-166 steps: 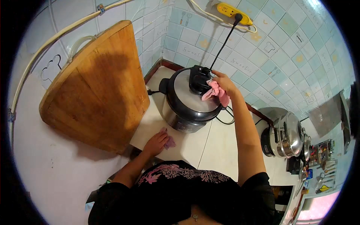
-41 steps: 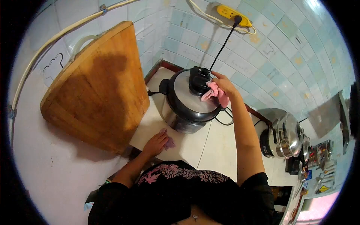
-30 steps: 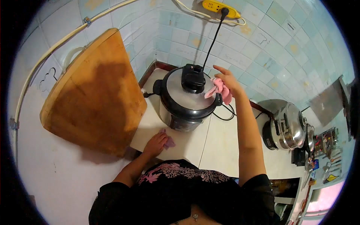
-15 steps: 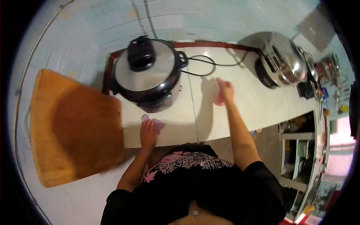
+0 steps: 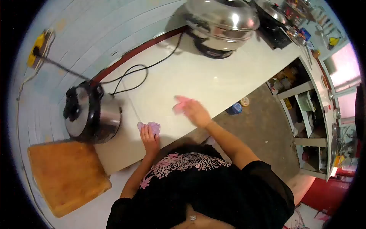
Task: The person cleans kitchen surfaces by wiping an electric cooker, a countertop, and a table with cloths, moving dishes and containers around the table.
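Observation:
A crumpled light purple cloth (image 5: 154, 127) lies near the front edge of the white countertop (image 5: 217, 72). My left hand (image 5: 149, 139) rests on it, fingers curled over its near side. Farther right, a pink cloth (image 5: 182, 104) is under the fingers of my right hand (image 5: 197, 113), which presses it to the counter. Motion smears this hand, and its palm hides part of the cloth. Bare counter surface lies between the two cloths.
An electric pressure cooker (image 5: 93, 112) stands at the counter's left end, its black cord (image 5: 129, 73) looped along the wall. A thick wooden board (image 5: 68, 175) is beside it. At the back right sits a steel steamer pot (image 5: 225, 26). Open shelves (image 5: 301, 99) lie beyond the floor.
The view has turned to the right, so the cooker and board appear farther left. My right hand has shifted the pink cloth nearer the counter's front edge. The left hand stays on the purple cloth.

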`<state>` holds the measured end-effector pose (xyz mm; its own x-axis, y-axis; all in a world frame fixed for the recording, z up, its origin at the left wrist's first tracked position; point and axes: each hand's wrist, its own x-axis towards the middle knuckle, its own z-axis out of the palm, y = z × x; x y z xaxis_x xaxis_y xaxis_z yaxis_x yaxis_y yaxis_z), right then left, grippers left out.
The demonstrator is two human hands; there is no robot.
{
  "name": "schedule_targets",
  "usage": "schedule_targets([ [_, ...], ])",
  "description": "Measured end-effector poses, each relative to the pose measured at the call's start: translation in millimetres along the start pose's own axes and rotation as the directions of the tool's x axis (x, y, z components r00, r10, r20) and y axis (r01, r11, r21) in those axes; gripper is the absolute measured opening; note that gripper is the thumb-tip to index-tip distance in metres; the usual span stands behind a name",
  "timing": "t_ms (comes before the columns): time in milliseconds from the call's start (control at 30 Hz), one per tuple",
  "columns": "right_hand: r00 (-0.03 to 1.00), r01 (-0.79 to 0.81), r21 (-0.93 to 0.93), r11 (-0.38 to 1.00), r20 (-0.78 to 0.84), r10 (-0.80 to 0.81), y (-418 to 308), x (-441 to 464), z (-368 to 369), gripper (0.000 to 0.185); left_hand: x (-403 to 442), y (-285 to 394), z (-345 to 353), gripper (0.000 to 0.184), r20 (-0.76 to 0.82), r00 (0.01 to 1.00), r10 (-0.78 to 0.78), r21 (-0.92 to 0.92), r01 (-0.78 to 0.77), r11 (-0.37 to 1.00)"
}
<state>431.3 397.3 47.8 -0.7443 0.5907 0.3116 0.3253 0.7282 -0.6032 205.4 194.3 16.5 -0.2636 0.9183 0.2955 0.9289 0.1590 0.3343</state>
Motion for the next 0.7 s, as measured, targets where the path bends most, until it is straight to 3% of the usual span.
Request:
schedule_targets([
  [33,0.992,-0.090,-0.201,0.976,-0.101,0.071,46,-20,-14,0.031,10,20,14,0.054,-0.008,0.999,0.035,-0.001,-0.035,0.999],
  [100,0.953,-0.273,-0.407,0.872,-0.236,0.188,106,-58,-68,0.034,31,62,44,0.055,-0.023,0.993,0.116,-0.015,-0.116,0.993],
  [233,0.781,-0.586,-0.474,0.658,-0.547,0.301,200,-148,-166,0.025,84,167,82,0.062,0.143,0.978,0.155,-0.042,-0.151,0.988],
  [300,0.405,-0.855,0.014,0.518,-0.606,0.685,223,-198,-204,0.022,109,216,108,0.064,0.163,0.956,0.243,-0.032,-0.240,0.970],
  [333,0.182,-0.886,0.272,0.376,-0.542,0.821,233,-225,-219,0.021,121,240,120,0.065,0.172,0.941,0.290,-0.028,-0.290,0.957],
  [367,0.081,-0.663,0.666,0.342,-0.390,0.917,241,-258,-222,0.022,127,256,128,0.066,0.184,0.926,0.328,-0.052,-0.324,0.945],
  [400,0.067,-0.300,0.925,0.232,-0.223,0.973,262,-304,-223,0.023,134,278,137,0.066,0.186,0.910,0.371,-0.074,-0.363,0.929],
  [433,0.136,0.127,0.990,0.058,-0.075,0.988,269,-344,-225,0.024,141,298,146,0.067,0.190,0.889,0.416,-0.090,-0.406,0.909],
  [467,0.331,0.286,0.957,0.042,-0.140,0.933,252,-374,-233,0.030,147,314,160,0.068,0.179,0.868,0.463,-0.095,-0.453,0.887],
  [567,0.051,0.560,0.825,0.071,-0.120,0.992,205,-432,-245,0.035,166,362,197,0.071,0.199,0.790,0.580,-0.126,-0.566,0.815],
  [600,0.075,0.638,0.767,0.068,-0.150,0.986,190,-451,-241,0.036,175,378,198,0.071,0.238,0.761,0.603,-0.145,-0.586,0.797],
  [633,0.006,0.678,0.731,0.082,-0.117,0.993,186,-473,-231,0.037,183,394,207,0.072,0.283,0.727,0.625,-0.161,-0.607,0.779],
  [700,-0.071,0.719,0.675,0.169,-0.170,0.983,169,-508,-222,0.035,195,404,251,0.069,0.098,0.691,0.716,-0.202,-0.691,0.694],
])
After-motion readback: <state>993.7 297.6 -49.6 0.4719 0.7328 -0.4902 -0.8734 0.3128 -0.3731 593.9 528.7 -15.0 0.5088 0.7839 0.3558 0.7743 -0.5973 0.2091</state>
